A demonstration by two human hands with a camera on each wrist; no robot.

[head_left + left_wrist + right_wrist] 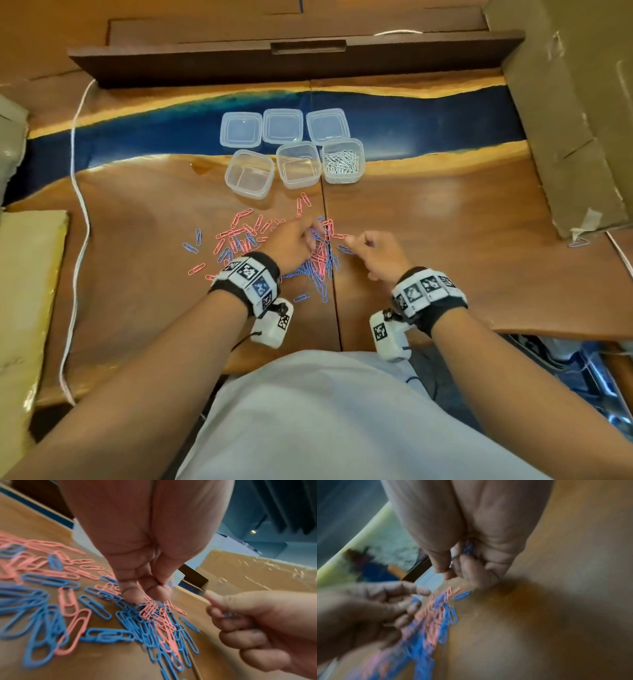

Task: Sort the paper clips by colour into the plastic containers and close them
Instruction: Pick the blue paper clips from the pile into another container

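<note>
A mixed pile of pink and blue paper clips (274,246) lies on the wooden table (445,212). My left hand (313,236) is down on the pile, its thumb and fingertips (130,595) pinching a bunch of pink clips (150,607). Just right of the pile, my right hand (356,243) is curled and holds blue clips (468,549) in its palm. Behind the pile stand three open clear containers: the left one (249,174) and the middle one (298,165) look empty, while the right one (342,161) holds white clips. Three lids (283,125) lie in a row behind them.
A white cable (77,205) runs down the table's left side. A cardboard box (565,120) stands at the right, with a lone blue clip (579,243) beside it. A dark wooden ledge (274,61) closes off the back. A yellowish pad (27,291) lies at the left edge.
</note>
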